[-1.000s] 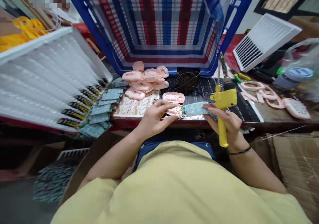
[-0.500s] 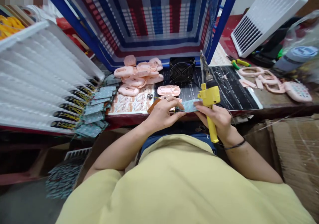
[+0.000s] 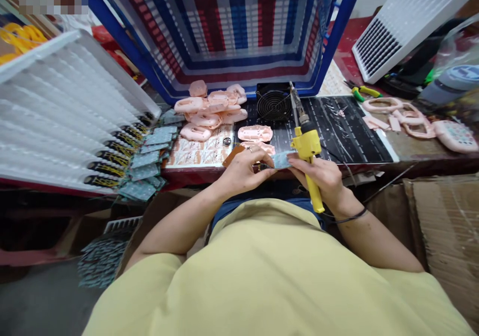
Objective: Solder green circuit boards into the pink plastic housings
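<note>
Pinched at its left end by my left hand (image 3: pixel 247 169) is a small pale green circuit board (image 3: pixel 281 160), with a dark part and thin wires near the fingertips. My right hand (image 3: pixel 324 176) is closed round a yellow soldering iron (image 3: pixel 309 144) whose metal tip points up and away from me. The thumb and fingers of that same hand also touch the board's right end. Just beyond my left fingers lies a pink plastic shell (image 3: pixel 255 133), and a second one is partly hidden behind them. An orange-brown piece (image 3: pixel 232 155) shows beside my left hand.
Several pink shells (image 3: pixel 205 119) are heaped before a blue crate (image 3: pixel 247 74). A black fan (image 3: pixel 274 102) stands beside them. Circuit boards wired to black parts (image 3: pixel 145 156) hang along a white tray (image 3: pixel 78 106) at left. Green-yellow pliers (image 3: pixel 364 92) and pink frames (image 3: pixel 404 114) lie right.
The soldering iron has tilted, its tip swinging left. Both hands keep hold of the circuit board, which has shifted slightly. The whole view has moved a little.
</note>
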A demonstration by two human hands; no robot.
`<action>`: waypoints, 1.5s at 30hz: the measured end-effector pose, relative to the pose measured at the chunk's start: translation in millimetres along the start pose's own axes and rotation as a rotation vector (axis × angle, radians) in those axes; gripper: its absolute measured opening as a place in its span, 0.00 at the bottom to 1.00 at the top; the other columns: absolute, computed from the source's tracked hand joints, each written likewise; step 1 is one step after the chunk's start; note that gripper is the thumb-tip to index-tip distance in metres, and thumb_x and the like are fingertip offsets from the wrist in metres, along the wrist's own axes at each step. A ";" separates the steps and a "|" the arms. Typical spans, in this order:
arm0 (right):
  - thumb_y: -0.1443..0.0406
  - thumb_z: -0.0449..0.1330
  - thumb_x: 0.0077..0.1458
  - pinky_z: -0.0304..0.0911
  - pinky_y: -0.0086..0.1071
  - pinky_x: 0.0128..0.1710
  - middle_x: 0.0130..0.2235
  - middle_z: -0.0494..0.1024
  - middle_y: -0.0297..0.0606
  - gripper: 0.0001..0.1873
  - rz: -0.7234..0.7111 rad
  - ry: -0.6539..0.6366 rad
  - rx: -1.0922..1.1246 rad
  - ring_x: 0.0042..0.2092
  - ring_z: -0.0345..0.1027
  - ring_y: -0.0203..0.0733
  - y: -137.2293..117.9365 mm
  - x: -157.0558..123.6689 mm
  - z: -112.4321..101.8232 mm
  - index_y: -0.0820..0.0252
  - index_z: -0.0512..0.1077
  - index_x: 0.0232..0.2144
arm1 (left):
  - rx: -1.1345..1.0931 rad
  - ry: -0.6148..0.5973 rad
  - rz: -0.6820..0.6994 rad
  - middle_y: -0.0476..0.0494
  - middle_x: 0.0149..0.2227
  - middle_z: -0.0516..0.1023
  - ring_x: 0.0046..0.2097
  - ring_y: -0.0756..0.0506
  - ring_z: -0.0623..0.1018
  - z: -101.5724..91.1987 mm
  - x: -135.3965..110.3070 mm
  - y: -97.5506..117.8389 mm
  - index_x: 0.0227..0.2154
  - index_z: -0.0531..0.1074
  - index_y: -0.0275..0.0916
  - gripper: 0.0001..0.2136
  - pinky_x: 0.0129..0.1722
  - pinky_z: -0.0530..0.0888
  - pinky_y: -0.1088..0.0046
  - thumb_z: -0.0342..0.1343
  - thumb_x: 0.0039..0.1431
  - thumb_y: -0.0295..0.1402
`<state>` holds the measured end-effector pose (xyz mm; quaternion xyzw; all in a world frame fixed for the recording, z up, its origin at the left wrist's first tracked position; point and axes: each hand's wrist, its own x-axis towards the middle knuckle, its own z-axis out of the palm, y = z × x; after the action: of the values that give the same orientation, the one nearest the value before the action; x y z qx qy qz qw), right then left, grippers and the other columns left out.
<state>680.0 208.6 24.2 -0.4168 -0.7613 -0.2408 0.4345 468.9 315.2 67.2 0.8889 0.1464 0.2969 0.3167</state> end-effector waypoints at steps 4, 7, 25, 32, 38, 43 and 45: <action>0.72 0.65 0.57 0.74 0.26 0.45 0.45 0.81 0.39 0.26 0.014 0.007 0.005 0.40 0.78 0.37 -4.4 -2.7 -1.2 0.55 0.68 0.57 | -0.081 0.040 -0.036 0.43 0.33 0.79 0.38 0.46 0.77 0.8 -6.8 -0.5 0.29 0.75 0.38 0.07 0.43 0.72 0.68 0.61 0.58 0.35; 0.73 0.67 0.55 0.74 0.25 0.44 0.44 0.81 0.40 0.28 0.028 0.032 0.028 0.41 0.78 0.37 -8.1 -5.9 1.1 0.56 0.69 0.56 | -0.285 0.140 -0.109 0.40 0.38 0.81 0.43 0.45 0.79 3.1 -12.6 -4.8 0.29 0.74 0.38 0.09 0.47 0.74 0.67 0.63 0.58 0.37; 0.75 0.67 0.54 0.76 0.29 0.41 0.36 0.81 0.38 0.21 0.139 0.072 0.078 0.33 0.78 0.38 35.0 -1.8 34.5 0.60 0.70 0.49 | -0.124 0.026 -0.447 0.47 0.22 0.75 0.23 0.50 0.71 -86.2 72.1 -87.1 0.21 0.75 0.35 0.11 0.29 0.68 0.72 0.70 0.47 0.35; 0.76 0.67 0.54 0.67 0.24 0.29 0.26 0.75 0.29 0.16 0.137 -0.002 0.012 0.24 0.68 0.30 55.2 2.1 52.3 0.62 0.72 0.44 | 0.271 -0.246 -0.420 0.46 0.27 0.80 0.30 0.45 0.77 -44.0 97.2 -127.6 0.28 0.80 0.36 0.03 0.35 0.70 0.72 0.62 0.51 0.25; 0.75 0.69 0.53 0.66 0.23 0.28 0.29 0.79 0.30 0.16 0.208 -0.029 0.061 0.24 0.69 0.28 64.0 5.6 46.9 0.59 0.73 0.43 | 0.296 -0.318 -0.435 0.45 0.33 0.83 0.36 0.46 0.80 -44.7 94.2 -134.0 0.31 0.81 0.36 0.06 0.39 0.71 0.73 0.59 0.55 0.30; 0.70 0.66 0.58 0.68 0.23 0.29 0.32 0.81 0.35 0.07 0.239 -0.037 0.185 0.26 0.71 0.30 69.9 13.8 42.4 0.60 0.74 0.40 | 0.233 -0.271 -0.415 0.46 0.30 0.82 0.33 0.48 0.79 -43.5 89.6 -140.6 0.29 0.79 0.34 0.05 0.36 0.70 0.75 0.59 0.54 0.28; 0.64 0.62 0.63 0.66 0.24 0.26 0.30 0.80 0.36 0.07 0.227 -0.048 0.242 0.24 0.69 0.30 73.0 15.2 38.6 0.61 0.75 0.42 | 0.240 -0.260 -0.367 0.46 0.30 0.82 0.32 0.48 0.78 -42.3 86.8 -142.3 0.29 0.79 0.34 0.04 0.35 0.70 0.75 0.59 0.54 0.28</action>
<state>719.6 282.3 18.1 -0.4503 -0.7429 -0.0867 0.4876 500.2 482.0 38.8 0.9094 0.2975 0.0982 0.2737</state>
